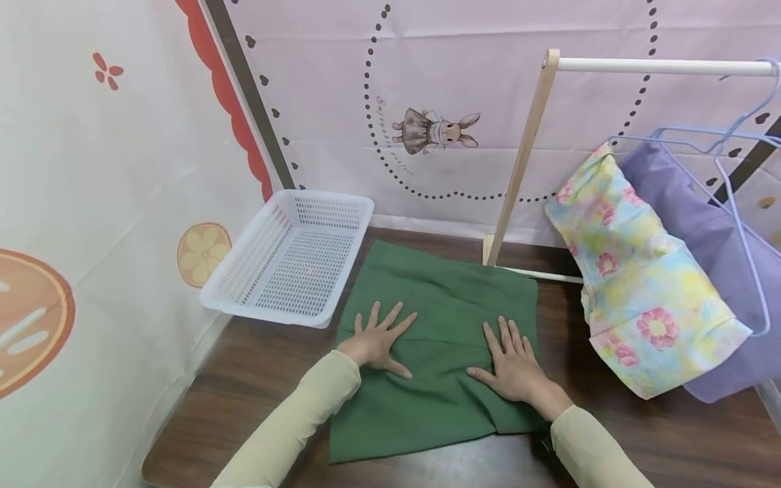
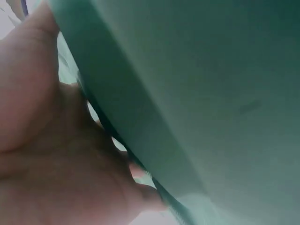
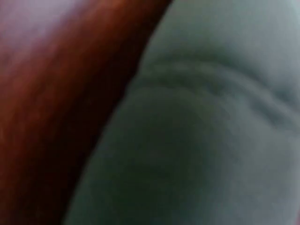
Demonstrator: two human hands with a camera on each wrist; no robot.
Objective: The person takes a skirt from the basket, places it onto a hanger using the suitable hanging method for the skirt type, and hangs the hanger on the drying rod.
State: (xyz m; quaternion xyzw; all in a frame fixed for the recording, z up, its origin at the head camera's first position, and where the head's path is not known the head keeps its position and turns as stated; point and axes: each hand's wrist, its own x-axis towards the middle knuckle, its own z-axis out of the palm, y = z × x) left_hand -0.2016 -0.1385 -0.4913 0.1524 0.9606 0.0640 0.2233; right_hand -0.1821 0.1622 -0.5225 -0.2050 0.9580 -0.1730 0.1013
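A green cloth garment [image 1: 427,305] lies spread on the dark wooden table, with creases across its middle and its lower right part. My left hand [image 1: 375,342] rests on its left side, fingers straight and spread. On the right side my right hand [image 1: 512,366] lies palm down, its fingers extended and the thumb pointing left. In the left wrist view the left palm [image 2: 61,154] is close up beside the green cloth [image 2: 211,93]. Only blurred green cloth [image 3: 201,154] and brown table show in the right wrist view; the right hand is out of that frame.
A white perforated basket [image 1: 277,315] stands left of the garment. At the right, a rack with a wooden post [image 1: 525,156] and white rail [image 1: 659,66] carries blue hangers [image 1: 741,224], a floral cloth [image 1: 647,298] and a purple cloth [image 1: 744,366]. A printed curtain [image 1: 317,102] backs the table.
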